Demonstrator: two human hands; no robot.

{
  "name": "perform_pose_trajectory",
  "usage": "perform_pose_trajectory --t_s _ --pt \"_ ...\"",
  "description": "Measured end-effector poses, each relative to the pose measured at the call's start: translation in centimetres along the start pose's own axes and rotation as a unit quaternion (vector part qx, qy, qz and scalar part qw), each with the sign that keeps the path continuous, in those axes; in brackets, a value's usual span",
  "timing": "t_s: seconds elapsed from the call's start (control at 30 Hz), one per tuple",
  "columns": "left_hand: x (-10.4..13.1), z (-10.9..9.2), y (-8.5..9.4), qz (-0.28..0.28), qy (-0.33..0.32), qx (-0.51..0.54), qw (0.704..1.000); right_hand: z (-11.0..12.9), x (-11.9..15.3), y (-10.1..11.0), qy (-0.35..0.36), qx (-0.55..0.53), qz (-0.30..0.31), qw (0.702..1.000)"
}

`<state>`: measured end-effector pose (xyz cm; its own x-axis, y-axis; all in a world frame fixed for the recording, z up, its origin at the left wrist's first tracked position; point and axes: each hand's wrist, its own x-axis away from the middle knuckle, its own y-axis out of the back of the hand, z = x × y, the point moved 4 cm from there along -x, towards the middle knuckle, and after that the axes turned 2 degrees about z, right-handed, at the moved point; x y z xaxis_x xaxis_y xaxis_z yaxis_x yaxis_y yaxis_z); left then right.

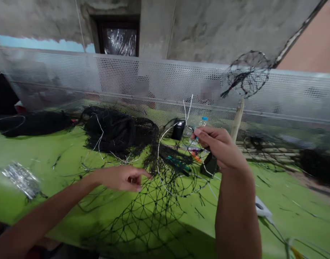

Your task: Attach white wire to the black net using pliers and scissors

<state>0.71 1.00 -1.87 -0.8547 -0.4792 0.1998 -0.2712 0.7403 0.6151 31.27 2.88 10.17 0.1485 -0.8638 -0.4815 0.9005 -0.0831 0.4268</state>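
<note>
A round white wire hoop point(159, 144) with black netting hangs upright above the green table. My right hand point(215, 144) pinches the upper right of its rim between thumb and fingers. Two pale wire ends point(190, 108) stick up near that grip. Black knotted net point(146, 216) trails from the hoop toward the table's front. My left hand point(127, 178) is at the net's left side, index finger stretched to its cords and thumb apart from it. Behind the hoop, partly hidden by the netting, lies a green-and-black tool point(178, 163).
A heap of black netting point(116, 131) lies at the back left, near a bundle of silvery strips point(20, 180). A finished-looking net hoop point(248, 73) sits atop a wooden post point(237, 120). A blue-capped bottle point(204, 120), a white power strip point(262, 208) and a perforated screen point(165, 77) are also there.
</note>
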Motion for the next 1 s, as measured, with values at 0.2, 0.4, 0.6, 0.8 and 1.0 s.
perform_pose_trajectory --t_s 0.2,0.4,0.6,0.8,1.0 --pt "0.9 -0.8 -4.9 -0.084 -0.051 0.175 0.98 0.7 1.5 1.3 -0.051 -0.135 0.054 0.988" --pt "0.0 -2.5 -3.7 -0.306 -0.108 0.227 0.918 1.4 2.3 1.2 -0.023 -0.086 0.18 0.98" --pt "0.3 -3.1 2.6 -0.44 -0.11 0.052 0.89 0.4 1.7 1.4 -0.01 -0.031 0.134 0.99" --pt "-2.6 -7.3 3.6 -0.31 -0.154 0.107 0.932 1.1 1.1 -0.3 0.02 0.047 0.14 0.989" --pt "-3.6 -9.4 5.4 -0.391 -0.146 0.137 0.898 2.0 0.9 -2.0 0.063 0.064 0.122 0.988"
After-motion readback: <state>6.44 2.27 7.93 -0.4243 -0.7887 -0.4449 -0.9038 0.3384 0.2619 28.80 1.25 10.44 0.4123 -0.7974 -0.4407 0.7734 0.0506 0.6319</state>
